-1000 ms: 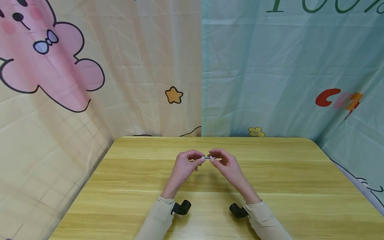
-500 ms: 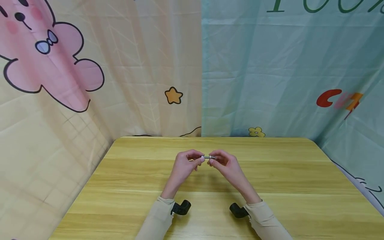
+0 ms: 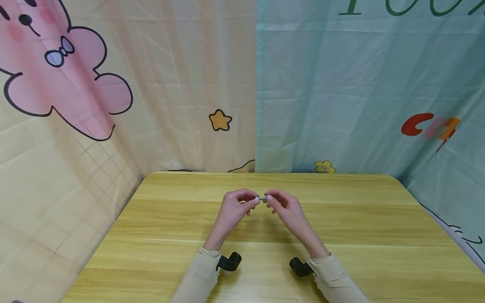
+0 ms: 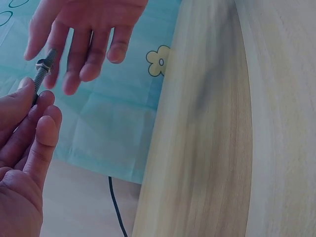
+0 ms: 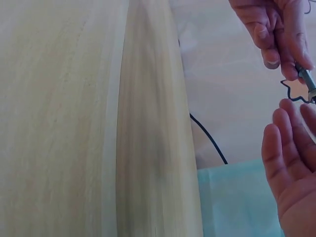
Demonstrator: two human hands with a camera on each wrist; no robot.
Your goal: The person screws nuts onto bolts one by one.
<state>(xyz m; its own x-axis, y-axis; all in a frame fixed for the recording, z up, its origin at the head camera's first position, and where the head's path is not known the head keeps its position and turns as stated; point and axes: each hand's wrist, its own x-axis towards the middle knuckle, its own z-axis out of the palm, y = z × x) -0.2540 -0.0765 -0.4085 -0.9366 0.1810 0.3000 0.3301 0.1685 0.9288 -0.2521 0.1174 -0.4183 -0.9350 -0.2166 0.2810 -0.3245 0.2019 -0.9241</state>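
Observation:
My left hand (image 3: 236,208) pinches a metal bolt (image 4: 39,80) by one end between thumb and fingertips, above the table. A nut (image 4: 44,66) sits on the bolt's shaft, with a short threaded end sticking out beyond it, as the left wrist view shows. My right hand (image 3: 287,208) is at that free end, its thumb and index finger on either side of the nut and its other fingers fairly straight. In the left wrist view a gap shows between the right thumb and the nut, while the index finger overlaps the nut's far side.
Both hands are over the wooden table (image 3: 182,227), towards its far edge. Printed curtains (image 3: 322,84) hang behind it and at the sides. Black cameras (image 3: 230,261) are strapped at both wrists. A dark cable (image 5: 210,133) runs beyond the table edge in the wrist views.
The right thumb and fingers shift slightly along and around the nut; half a second ago the nut showed plainly, now the thumb covers it in the head view. The left hand stays put.

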